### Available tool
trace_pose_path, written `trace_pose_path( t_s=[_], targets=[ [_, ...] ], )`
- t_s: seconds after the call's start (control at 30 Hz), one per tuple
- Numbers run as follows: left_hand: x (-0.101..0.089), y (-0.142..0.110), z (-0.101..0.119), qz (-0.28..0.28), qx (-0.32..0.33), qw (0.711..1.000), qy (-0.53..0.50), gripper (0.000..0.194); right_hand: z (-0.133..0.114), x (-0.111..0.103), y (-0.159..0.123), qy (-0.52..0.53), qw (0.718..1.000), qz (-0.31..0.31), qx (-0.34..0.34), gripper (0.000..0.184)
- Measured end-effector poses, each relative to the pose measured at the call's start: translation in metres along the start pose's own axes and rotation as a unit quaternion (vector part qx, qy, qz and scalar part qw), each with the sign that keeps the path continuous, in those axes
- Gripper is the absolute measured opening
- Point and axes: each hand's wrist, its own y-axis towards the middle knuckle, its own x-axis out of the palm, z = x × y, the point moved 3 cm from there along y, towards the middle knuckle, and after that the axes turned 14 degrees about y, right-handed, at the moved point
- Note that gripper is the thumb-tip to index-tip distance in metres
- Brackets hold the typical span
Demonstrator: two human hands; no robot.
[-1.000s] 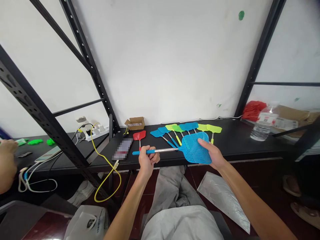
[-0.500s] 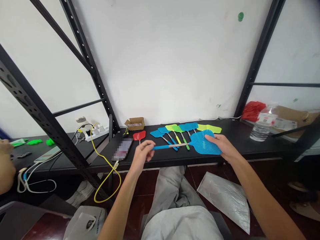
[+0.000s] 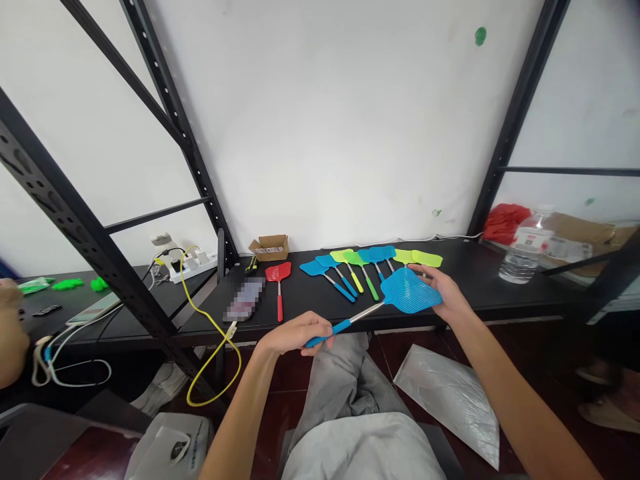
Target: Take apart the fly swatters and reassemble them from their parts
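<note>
A blue fly swatter (image 3: 410,291) with a metal shaft is held slantwise between my hands, over the front edge of the black table. My left hand (image 3: 307,332) is closed round its blue handle, low and toward me. My right hand (image 3: 440,287) pinches the far right corner of the perforated head, fingers behind it. Farther back, several fly swatters lie fanned side by side: blue (image 3: 314,268), green (image 3: 356,257) and yellow (image 3: 427,258) heads, handles toward me. A red fly swatter (image 3: 279,272) lies apart, left of them.
A phone (image 3: 245,299), a yellow cable (image 3: 200,310) and a small cardboard box (image 3: 270,248) are at the left. A water bottle (image 3: 527,247) stands at the right. Black rack posts (image 3: 167,100) rise at both sides. A silver bag (image 3: 450,400) lies on the floor.
My left hand has moved down and toward me, tilting the swatter from nearly level to slanted, and its grip now wraps the handle. The right hand still holds the head.
</note>
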Motion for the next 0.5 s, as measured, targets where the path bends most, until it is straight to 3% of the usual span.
trace_pose_path(
  t_s=[0.17,0.33,0.5],
  targets=[
    [-0.017,0.001,-0.016,0.11,0.009,0.993,-0.052,0.038,-0.001,-0.004,-0.001,-0.092,0.995,0.012,-0.023,0.03],
    [-0.036,0.002,-0.038,0.271,-0.029,0.954,-0.128,0.038,-0.005,-0.01,0.0,-0.108,0.994,0.008,-0.034,0.031],
    [-0.036,0.02,-0.066,0.305,-0.097,0.944,-0.08,0.047,0.0,-0.01,0.003,-0.107,0.994,0.003,-0.025,0.031]
  ],
)
